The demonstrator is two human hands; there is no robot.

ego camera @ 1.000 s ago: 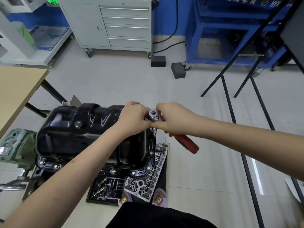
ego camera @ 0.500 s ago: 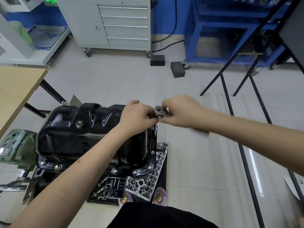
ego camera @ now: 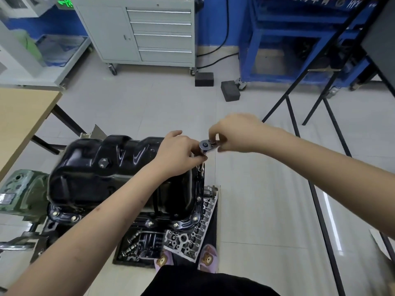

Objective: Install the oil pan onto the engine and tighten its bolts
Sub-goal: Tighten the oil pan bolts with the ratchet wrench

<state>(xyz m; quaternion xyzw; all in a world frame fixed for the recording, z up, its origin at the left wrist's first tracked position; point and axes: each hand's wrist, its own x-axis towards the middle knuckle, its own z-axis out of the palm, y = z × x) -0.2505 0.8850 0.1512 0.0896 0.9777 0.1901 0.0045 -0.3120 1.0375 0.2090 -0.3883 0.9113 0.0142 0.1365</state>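
Glossy black oil pan (ego camera: 111, 165), bare metal ratchet head (ego camera: 205, 144), matt wooden tabletop (ego camera: 19, 116)

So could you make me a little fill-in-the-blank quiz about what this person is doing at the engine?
1. The oil pan sitting on the engine is glossy ____ in colour.
2. Both hands meet at the head of a ____.
3. The left hand steadies the tool while the ____ hand pinches its head.
4. On the floor by the tool cabinet lie ____ dark blocks.

Missing words: black; ratchet; right; two
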